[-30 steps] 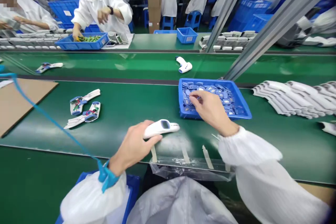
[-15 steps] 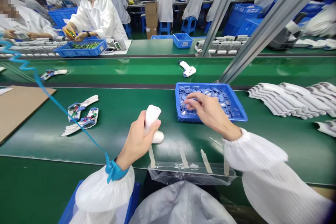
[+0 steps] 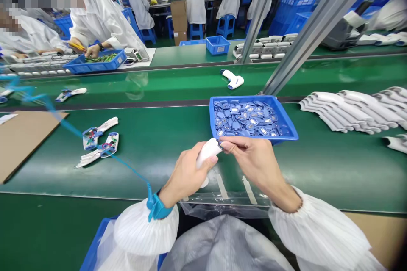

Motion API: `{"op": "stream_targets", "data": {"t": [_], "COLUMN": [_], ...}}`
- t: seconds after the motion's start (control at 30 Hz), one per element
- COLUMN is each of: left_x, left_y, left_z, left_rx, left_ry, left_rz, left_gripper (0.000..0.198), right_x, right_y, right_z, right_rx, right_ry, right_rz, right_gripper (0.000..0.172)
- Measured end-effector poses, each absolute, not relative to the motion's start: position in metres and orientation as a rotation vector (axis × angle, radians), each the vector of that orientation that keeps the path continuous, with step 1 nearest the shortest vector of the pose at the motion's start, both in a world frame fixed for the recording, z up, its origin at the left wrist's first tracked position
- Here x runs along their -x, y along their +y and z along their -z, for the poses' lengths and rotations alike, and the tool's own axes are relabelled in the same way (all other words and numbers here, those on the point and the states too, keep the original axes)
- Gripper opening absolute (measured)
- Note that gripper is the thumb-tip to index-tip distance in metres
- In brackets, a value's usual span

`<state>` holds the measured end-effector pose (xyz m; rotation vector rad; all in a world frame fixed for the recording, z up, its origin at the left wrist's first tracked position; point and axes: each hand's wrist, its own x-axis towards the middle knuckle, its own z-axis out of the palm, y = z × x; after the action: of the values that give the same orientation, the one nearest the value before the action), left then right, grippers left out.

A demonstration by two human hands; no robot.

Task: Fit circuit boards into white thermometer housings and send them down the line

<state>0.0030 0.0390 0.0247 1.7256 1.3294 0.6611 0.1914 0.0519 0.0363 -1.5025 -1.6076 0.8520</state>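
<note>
Two bare hands meet above the near edge of a green workbench, just in front of a blue tray. The left hand is wrapped around a white handheld casing, its thumb along the near side and the casing's end tilted up toward the right. The right hand has thumb and forefinger pinched together at that end, on a small dark blue piece mostly hidden by the fingertips; whether it is seated cannot be told. Many flat blue parts fill the tray. A blue strap circles the left wrist. To the left lie two casing halves with wiring, near a brown board; to the right, overlapping rows of white shells. Beyond the tray, a white gun-shaped device lies on a green strip. Across from it, a co-worker's hand reaches into another blue tray of green pieces.
</note>
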Motion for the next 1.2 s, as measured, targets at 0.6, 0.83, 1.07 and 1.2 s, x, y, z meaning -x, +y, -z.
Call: {"op": "stream_targets", "data": {"t": [0.6,0.83,1.07,1.2], "left_x": [0.000,-0.009,-0.015,-0.017], "left_y": [0.042,0.043,0.028,0.036], "left_z": [-0.036,-0.023,0.002,0.015], "left_rx": [-2.087,-2.315,-1.785,-1.803], "left_ry": [1.397,1.433,1.858,1.990], "left_rz": [-0.423,-0.594,-1.005,-1.005], "left_gripper": [0.048,0.029,0.045,0.053], "right_x": [-0.191,-0.183,-0.202,-0.193], "right_y": [0.050,0.039,0.012,-0.002], "right_z": [-0.042,-0.024,-0.019,-0.012], "right_rx": [1.320,1.319,1.438,1.392], "right_ry": [-1.834,-1.885,-2.071,-2.182], "right_rz": [-0.690,-0.558,-0.675,-0.590], "right_gripper": [0.029,0.026,0.019,0.024]}}
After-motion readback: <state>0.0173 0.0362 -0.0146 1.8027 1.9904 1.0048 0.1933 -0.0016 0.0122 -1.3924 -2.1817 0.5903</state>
